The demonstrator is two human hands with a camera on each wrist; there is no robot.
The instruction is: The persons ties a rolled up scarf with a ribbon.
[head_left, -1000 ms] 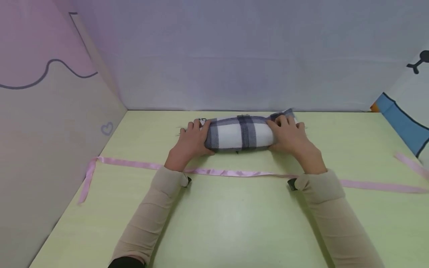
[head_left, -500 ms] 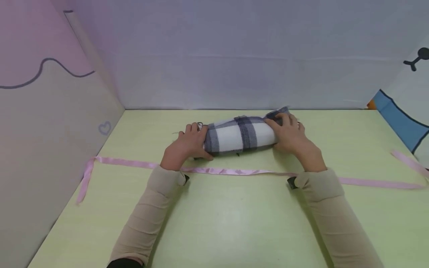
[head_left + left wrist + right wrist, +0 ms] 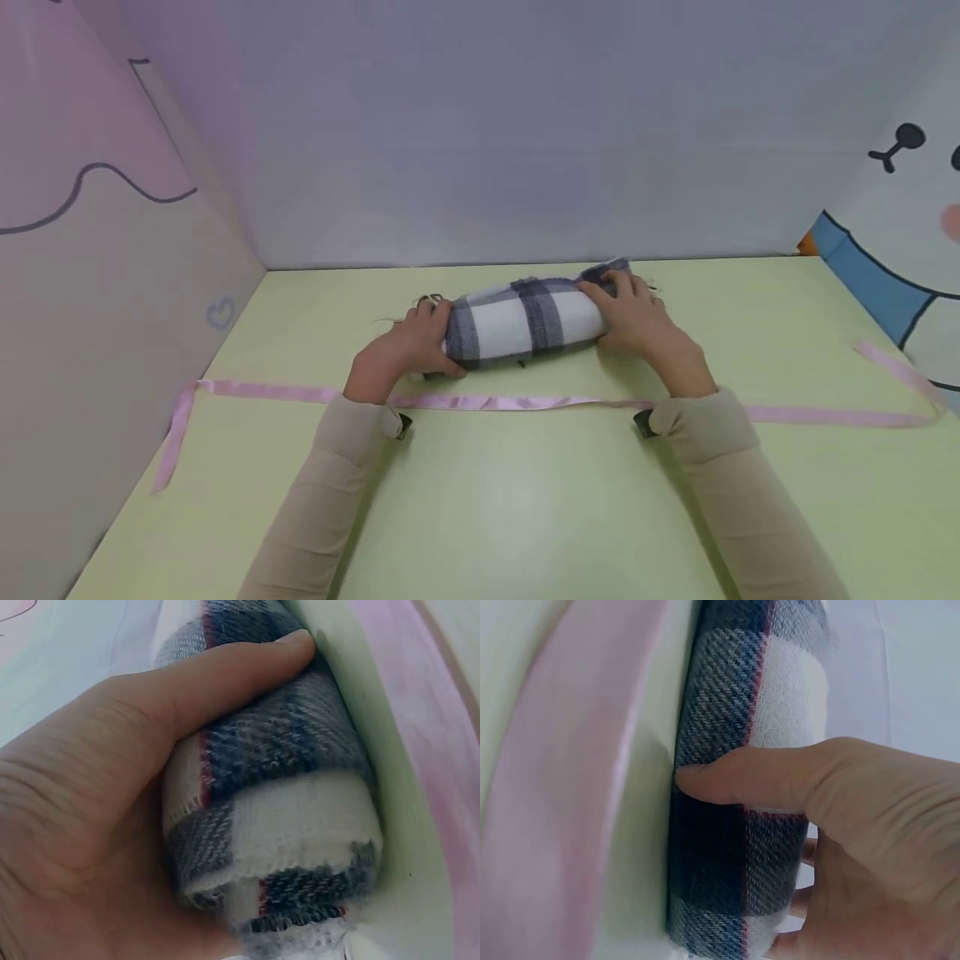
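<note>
Lying across the far middle of the green table, the rolled plaid cloth is gripped at each end: left hand and right hand curl around it. Pink ribbon lies just nearer.

No readable text, label, brand or number anywhere in these views. Only drawn marks: a small outlined heart on the left wall panel, below a wavy dark line that splits its pink top from the beige lower part. Right wall panel carries a cartoon figure, with black eye marks, a pink cheek spot and a blue band below; no lettering on it. The plaid cloth roll shows no tag or print in either wrist view.
</note>
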